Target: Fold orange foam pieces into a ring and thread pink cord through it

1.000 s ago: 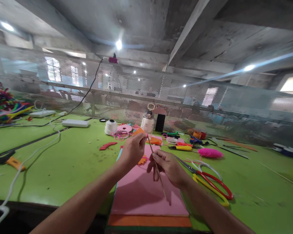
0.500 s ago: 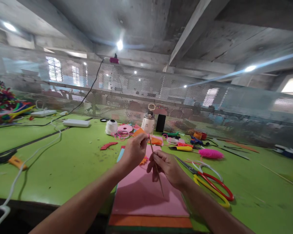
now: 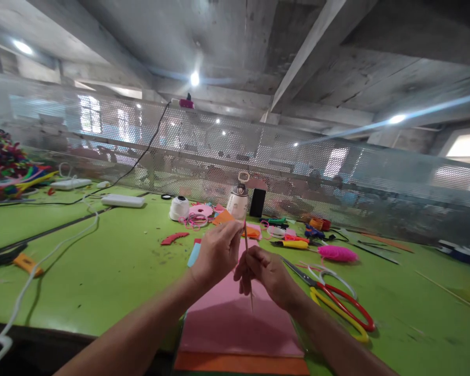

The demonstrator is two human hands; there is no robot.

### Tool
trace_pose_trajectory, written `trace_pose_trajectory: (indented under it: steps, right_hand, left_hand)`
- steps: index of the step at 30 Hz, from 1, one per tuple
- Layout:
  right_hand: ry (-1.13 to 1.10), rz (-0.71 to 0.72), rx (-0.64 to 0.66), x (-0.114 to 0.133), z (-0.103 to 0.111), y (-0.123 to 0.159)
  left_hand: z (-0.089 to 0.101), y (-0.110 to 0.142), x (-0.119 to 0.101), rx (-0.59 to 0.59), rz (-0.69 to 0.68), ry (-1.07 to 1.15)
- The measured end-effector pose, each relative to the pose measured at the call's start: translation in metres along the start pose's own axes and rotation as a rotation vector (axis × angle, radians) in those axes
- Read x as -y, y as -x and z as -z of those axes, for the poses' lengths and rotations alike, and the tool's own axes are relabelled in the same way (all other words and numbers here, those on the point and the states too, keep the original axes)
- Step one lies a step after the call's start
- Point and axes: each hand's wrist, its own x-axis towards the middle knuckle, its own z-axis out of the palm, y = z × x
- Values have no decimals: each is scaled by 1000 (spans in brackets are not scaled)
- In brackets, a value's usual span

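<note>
A thin wooden stick (image 3: 247,241) stands nearly upright over the pink sheet (image 3: 243,329), with a bit of pink at its top end. My left hand (image 3: 219,248) is closed, its fingertips pinched at that top end. Lower down, my right hand (image 3: 265,270) grips the stick between thumb and fingers. The stick's bottom tip pokes out below the right hand. What else may lie inside the left fingers is hidden. Under the pink sheet shows the edge of an orange sheet (image 3: 238,362).
Scissors (image 3: 337,297) with red and yellow handles lie right of the sheets. Behind are a white thread spool (image 3: 179,209), a bottle (image 3: 238,202), a black phone-like slab (image 3: 257,202) and pink yarn (image 3: 337,254). A cutter (image 3: 28,263) and white cable (image 3: 47,256) lie left.
The stick has turned more upright, its lower tip swinging left. Both hands keep their grip and have shifted slightly. The orange piece seen below my left hand is now hidden.
</note>
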Motion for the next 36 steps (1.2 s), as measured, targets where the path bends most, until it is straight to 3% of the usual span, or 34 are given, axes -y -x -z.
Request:
trace_pose_trajectory:
  steps: [4,8,12,17,24,30,36]
  right_hand:
    - [285,151,-36,7,-3,4]
    - [441,280,-54,10,-5,9]
    - [412,301,-54,9,-9,10]
    - [157,217,-50,5,-14,11]
    - [76,116,-51,6,-16,10]
    - [25,97,-72,4,-8,5]
    - [222,90,-207,27,-7,16]
  left_hand:
    - [5,2,-6,-78,-176,-6]
    - [10,2,-11,-87,-253,-30]
    - [13,1,-12,-95,-284,-34]
    - [15,0,-14,-109,-266,-29]
    - [11,-2,-14,-79,-106,53]
    - [3,-6,-10,9,195,398]
    - [6,-10,-18,130,400,570]
